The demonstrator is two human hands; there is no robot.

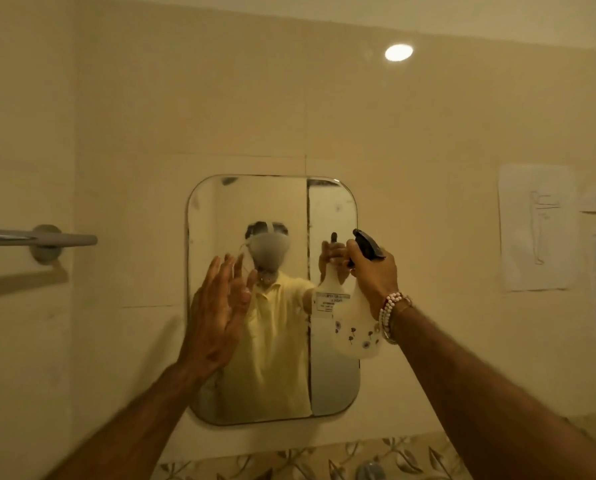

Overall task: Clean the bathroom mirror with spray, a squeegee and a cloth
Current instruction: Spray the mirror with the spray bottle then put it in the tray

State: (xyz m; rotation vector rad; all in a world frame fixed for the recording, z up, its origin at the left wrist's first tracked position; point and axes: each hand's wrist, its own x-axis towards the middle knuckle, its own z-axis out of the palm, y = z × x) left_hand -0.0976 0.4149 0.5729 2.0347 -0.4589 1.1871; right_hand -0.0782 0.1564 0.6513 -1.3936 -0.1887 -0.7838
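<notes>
Head view: smudged rounded mirror (pixel 331 375), wall-mounted.

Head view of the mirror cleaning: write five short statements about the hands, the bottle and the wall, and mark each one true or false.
1. The right hand holds a spray bottle up in front of the mirror. True.
2. The left hand grips a squeegee. False: it is open and empty, fingers spread in front of the glass.
3. The bottle has a black spray head. True.
4. A towel bar is on the wall to the right of the mirror. False: it is to the left; papers hang on the right.
5. The right wrist is bare. False: it wears a bead bracelet.
</notes>
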